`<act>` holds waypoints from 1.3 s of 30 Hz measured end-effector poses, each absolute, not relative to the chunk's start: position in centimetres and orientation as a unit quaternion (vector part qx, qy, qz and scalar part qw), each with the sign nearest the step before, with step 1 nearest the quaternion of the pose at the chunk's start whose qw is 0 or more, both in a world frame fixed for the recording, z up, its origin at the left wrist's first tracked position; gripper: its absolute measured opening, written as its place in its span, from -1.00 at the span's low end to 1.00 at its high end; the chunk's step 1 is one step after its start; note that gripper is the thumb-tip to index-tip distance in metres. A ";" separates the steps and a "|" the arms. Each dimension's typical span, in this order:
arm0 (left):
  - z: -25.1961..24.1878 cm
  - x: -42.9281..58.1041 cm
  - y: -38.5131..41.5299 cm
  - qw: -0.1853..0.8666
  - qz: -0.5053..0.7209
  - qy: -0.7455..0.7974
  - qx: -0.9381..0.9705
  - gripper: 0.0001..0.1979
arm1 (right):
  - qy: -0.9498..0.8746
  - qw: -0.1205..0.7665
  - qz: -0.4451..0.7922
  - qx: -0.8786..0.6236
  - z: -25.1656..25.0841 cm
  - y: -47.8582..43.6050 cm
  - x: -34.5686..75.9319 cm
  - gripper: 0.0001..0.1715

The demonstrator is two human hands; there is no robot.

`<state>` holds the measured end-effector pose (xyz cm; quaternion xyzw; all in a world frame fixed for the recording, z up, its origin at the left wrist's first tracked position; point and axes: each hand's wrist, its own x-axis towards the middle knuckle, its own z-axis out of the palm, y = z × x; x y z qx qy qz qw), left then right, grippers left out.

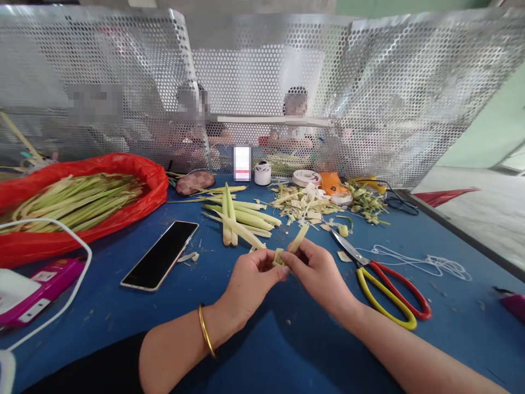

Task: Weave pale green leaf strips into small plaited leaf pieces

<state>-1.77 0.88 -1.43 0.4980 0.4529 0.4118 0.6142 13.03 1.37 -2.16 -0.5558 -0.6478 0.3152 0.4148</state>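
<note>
My left hand (250, 279) and my right hand (320, 271) meet over the middle of the blue table, thumbs and fingers pinched together. Between them is a pale green leaf strip (300, 237), folded into a small bundle at the fingertips. Its free end sticks up above my right hand. Part of the folded piece is hidden by my fingers. Just beyond my left hand lies a small pile of pale green leaf pieces (254, 218). Scissors (361, 259) with one red and one yellow handle lie to the right of my right hand.
A red plastic bag (156, 189) of long leaves is at left, near a phone (162, 254) and a purple power strip (53, 287). Leaf scraps (305, 203) lie at the back; white string (443, 265) lies right. A perforated metal screen (262, 71) stands behind, with people beyond it.
</note>
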 end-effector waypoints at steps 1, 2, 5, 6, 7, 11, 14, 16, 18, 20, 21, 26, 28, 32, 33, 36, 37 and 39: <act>-1.4 -1.8 0.9 0.618 0.413 0.449 0.496 -0.79 | -0.637 0.422 0.338 -0.549 -2.1 1.5 13.1 -0.72; -1.2 -1.8 0.9 0.622 0.414 0.446 0.493 -0.78 | -0.629 0.429 0.358 -0.540 -2.1 1.6 13.2 -0.70; -0.8 -2.0 1.2 0.633 0.416 0.450 0.473 -0.76 | -0.633 0.409 0.414 -0.510 -1.3 1.9 13.9 -0.68; -0.7 -2.1 1.3 0.636 0.417 0.452 0.465 -0.76 | -0.643 0.391 0.430 -0.499 -0.9 1.9 14.2 -0.68; -0.7 -2.1 1.4 0.639 0.420 0.454 0.457 -0.76 | -0.655 0.371 0.444 -0.486 -0.6 2.0 14.5 -0.69; -0.8 -2.4 1.7 0.650 0.434 0.458 0.424 -0.80 | -0.683 0.328 0.454 -0.469 0.9 2.1 15.6 -0.75; -1.0 -2.4 1.9 0.658 0.438 0.466 0.398 -0.83 | -0.676 0.320 0.468 -0.471 1.5 2.1 16.2 -0.76; -1.2 -2.5 2.0 0.661 0.440 0.468 0.388 -0.85 | -0.658 0.328 0.492 -0.466 1.7 2.1 16.4 -0.76; -1.3 -2.5 2.1 0.668 0.440 0.461 0.383 -0.87 | -0.626 0.335 0.535 -0.458 1.8 2.2 16.6 -0.76; -1.3 -2.6 2.1 0.679 0.441 0.449 0.378 -0.87 | -0.577 0.341 0.592 -0.448 1.7 2.3 16.8 -0.76; -1.2 -2.6 2.2 0.686 0.439 0.444 0.374 -0.87 | -0.553 0.344 0.615 -0.444 1.6 2.3 16.8 -0.76; -0.9 -2.7 2.2 0.697 0.425 0.444 0.369 -0.84 | -0.492 0.375 0.664 -0.420 1.4 2.6 16.9 -0.85; -0.8 -2.6 2.2 0.682 0.430 0.454 0.380 -0.80 | -0.474 0.378 0.680 -0.412 1.5 2.4 16.7 -0.83; -0.9 -2.4 2.1 0.655 0.453 0.472 0.379 -0.74 | -0.496 0.366 0.667 -0.419 1.3 1.9 15.9 -0.68; -1.0 -2.4 2.1 0.653 0.454 0.475 0.376 -0.74 | -0.515 0.365 0.643 -0.433 1.2 1.9 15.8 -0.67; -1.3 -2.2 2.0 0.655 0.450 0.477 0.376 -0.76 | -0.609 0.394 0.489 -0.484 0.6 1.9 15.3 -0.74; -1.5 -2.2 1.9 0.655 0.451 0.478 0.373 -0.74 | -0.641 0.405 0.430 -0.490 0.5 2.0 15.2 -0.73; -1.6 -2.0 1.8 0.654 0.454 0.476 0.374 -0.71 | -0.682 0.421 0.345 -0.488 0.3 1.9 15.1 -0.72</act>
